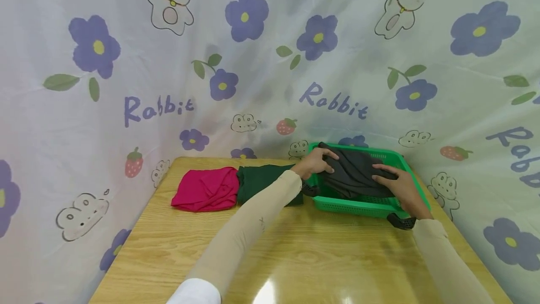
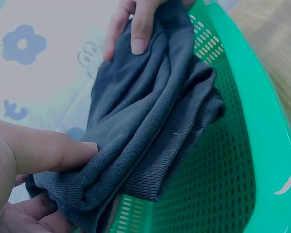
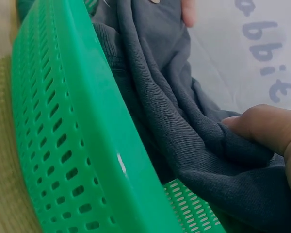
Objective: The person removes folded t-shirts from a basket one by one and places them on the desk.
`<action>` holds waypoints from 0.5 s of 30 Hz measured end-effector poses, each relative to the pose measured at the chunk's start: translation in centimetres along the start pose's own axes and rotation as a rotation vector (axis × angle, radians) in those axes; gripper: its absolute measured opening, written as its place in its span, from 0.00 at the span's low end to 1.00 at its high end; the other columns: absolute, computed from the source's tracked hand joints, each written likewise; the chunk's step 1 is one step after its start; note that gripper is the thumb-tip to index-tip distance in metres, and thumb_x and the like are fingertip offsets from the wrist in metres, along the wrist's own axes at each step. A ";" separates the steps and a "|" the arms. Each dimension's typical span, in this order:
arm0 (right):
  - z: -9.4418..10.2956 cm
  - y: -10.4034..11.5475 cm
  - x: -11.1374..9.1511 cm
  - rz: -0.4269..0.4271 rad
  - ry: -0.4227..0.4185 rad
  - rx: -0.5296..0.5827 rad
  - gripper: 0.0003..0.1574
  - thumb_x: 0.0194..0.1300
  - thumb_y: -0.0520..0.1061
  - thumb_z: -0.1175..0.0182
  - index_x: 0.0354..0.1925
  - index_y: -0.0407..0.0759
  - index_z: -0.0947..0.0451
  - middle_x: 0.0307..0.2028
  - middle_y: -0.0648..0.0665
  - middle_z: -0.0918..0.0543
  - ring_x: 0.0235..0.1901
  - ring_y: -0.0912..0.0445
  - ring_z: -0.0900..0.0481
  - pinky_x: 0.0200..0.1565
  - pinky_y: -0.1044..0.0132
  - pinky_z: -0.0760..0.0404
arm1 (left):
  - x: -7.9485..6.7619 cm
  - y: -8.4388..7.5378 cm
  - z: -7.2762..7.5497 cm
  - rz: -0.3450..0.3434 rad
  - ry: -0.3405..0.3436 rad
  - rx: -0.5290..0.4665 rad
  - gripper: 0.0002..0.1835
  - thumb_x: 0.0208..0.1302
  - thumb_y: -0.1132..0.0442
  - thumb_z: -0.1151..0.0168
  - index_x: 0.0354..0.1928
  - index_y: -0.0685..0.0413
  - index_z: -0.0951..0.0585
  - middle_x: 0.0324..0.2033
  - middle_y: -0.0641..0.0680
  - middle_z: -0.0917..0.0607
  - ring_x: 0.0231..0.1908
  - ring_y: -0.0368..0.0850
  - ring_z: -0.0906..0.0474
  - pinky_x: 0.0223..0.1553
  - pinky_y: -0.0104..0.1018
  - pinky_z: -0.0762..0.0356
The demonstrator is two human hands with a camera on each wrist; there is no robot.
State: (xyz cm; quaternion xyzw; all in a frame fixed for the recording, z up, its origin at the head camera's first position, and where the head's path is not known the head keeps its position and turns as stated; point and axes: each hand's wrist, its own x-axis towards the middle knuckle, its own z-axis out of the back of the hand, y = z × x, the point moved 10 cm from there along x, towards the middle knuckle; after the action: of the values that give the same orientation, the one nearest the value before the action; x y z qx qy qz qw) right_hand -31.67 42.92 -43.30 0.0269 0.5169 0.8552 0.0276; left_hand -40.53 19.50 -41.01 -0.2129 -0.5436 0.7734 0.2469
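Observation:
A dark grey folded garment point(image 1: 352, 172) with ribbed edges spans both hands over a green plastic basket point(image 1: 358, 207) with perforated sides. My left hand point(image 1: 315, 162) grips its left end; in the left wrist view the thumb lies on top and the other fingers curl beneath the cloth point(image 2: 136, 121). At the opposite end, my right hand point(image 1: 401, 186) holds the garment, the thumb pressing on top in the right wrist view point(image 3: 266, 128). Part of the garment hangs down inside the basket walls.
Left of the basket, a dark green folded cloth point(image 1: 257, 182) lies on the wooden table point(image 1: 295, 247), partly hidden by the left forearm. Beside it is a crimson folded cloth point(image 1: 206, 190). A rabbit-and-flower patterned curtain point(image 1: 270, 69) hangs behind the table.

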 end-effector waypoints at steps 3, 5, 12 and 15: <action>-0.1 0.1 -0.1 0.001 -0.010 0.010 0.41 0.70 0.60 0.33 0.74 0.50 0.30 0.80 0.38 0.50 0.74 0.36 0.42 0.66 0.37 0.33 | -0.2 0.0 0.3 -0.012 -0.007 0.013 0.23 0.65 0.74 0.31 0.62 0.53 0.17 0.73 0.55 0.33 0.72 0.57 0.38 0.61 0.48 0.25; -0.2 0.4 -0.1 0.007 -0.015 0.021 0.41 0.70 0.59 0.33 0.74 0.50 0.30 0.80 0.39 0.49 0.75 0.36 0.43 0.66 0.37 0.33 | -0.3 0.0 0.7 -0.022 -0.017 0.034 0.23 0.65 0.74 0.31 0.61 0.52 0.17 0.72 0.54 0.32 0.71 0.56 0.36 0.59 0.46 0.24; -0.6 1.6 -0.1 0.053 -0.019 0.048 0.40 0.70 0.58 0.32 0.73 0.47 0.29 0.80 0.39 0.49 0.76 0.38 0.46 0.66 0.40 0.32 | -1.1 0.0 1.7 -0.035 -0.028 0.026 0.22 0.66 0.73 0.32 0.60 0.50 0.17 0.70 0.52 0.31 0.65 0.52 0.31 0.53 0.41 0.21; -1.0 2.2 -0.2 0.066 -0.021 0.041 0.39 0.70 0.58 0.33 0.73 0.47 0.28 0.80 0.39 0.47 0.76 0.39 0.43 0.65 0.43 0.30 | -1.7 -0.1 2.2 -0.042 -0.032 0.046 0.21 0.66 0.72 0.30 0.59 0.48 0.16 0.70 0.53 0.31 0.65 0.53 0.31 0.53 0.41 0.21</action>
State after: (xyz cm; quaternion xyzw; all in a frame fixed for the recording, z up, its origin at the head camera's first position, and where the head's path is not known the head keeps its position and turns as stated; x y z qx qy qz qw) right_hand -31.54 41.06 -41.84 0.0535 0.5326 0.8446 0.0044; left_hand -40.50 16.86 -40.12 -0.1835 -0.5340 0.7837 0.2589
